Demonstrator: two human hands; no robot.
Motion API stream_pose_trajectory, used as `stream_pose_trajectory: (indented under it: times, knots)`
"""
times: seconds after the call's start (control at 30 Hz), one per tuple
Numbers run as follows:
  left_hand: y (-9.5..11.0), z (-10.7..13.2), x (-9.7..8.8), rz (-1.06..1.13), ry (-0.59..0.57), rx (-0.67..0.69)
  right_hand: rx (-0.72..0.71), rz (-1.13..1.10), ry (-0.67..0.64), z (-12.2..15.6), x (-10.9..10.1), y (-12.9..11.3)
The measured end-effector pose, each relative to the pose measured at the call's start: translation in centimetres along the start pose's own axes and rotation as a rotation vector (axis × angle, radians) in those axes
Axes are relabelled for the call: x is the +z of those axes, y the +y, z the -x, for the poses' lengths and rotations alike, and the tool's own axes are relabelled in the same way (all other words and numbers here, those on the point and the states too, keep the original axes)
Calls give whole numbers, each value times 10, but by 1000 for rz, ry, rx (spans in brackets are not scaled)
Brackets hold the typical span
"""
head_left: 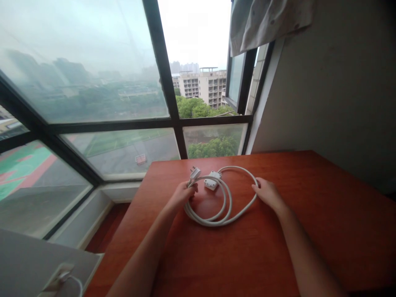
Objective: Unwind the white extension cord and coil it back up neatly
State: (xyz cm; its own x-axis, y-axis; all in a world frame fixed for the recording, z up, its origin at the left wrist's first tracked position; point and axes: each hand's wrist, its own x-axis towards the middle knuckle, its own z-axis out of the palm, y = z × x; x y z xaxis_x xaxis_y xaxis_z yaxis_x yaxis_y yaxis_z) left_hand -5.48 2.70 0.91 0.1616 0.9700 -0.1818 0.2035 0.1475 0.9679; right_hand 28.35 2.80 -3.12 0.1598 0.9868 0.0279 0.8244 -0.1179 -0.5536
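A white power cable (227,206) lies in loose loops on a reddish-brown wooden table (324,222). Its plug (194,173) and a small white socket block (212,180) rest at the far side of the coil. My left hand (183,194) is closed around the cable strands at the coil's left, just below the plug. My right hand (268,193) rests on the table at the coil's right edge, fingers curled onto the outer loop.
Large dark-framed windows (167,82) stand beyond the table's far edge, with a drop to a ledge at the left. A grey wall (340,90) runs along the right. A cloth (269,20) hangs above. A wall socket with a white plug (60,278) sits lower left.
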Motion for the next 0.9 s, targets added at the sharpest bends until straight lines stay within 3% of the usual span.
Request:
stream_pose_trajectory:
  times: [0.1,0.2,0.23,0.3,0.4,0.53,0.7,0.8,0.9]
  knots:
    - [1,5,2,151,-68,-42,-59,90,203,3,0,-11]
    - [2,5,3,233,-101,-71,-216,-104,404,16,2,-39]
    - [2,5,3,251,-101,-78,-274,-230,388,22,5,-50]
    - [1,4,3,272,-98,-89,-344,-450,225,33,12,-70]
    - [0,3,3,279,-99,-97,-397,-477,58,44,28,-89]
    - [-1,2,3,278,-99,-103,-464,-396,27,48,45,-95]
    - [-1,1,4,252,-101,-92,-437,-447,67,52,48,-98]
    - [-1,1,4,254,-100,-78,-383,-578,48,54,47,-102]
    - [-1,3,3,269,-111,-68,-289,-850,-96,54,44,-103]
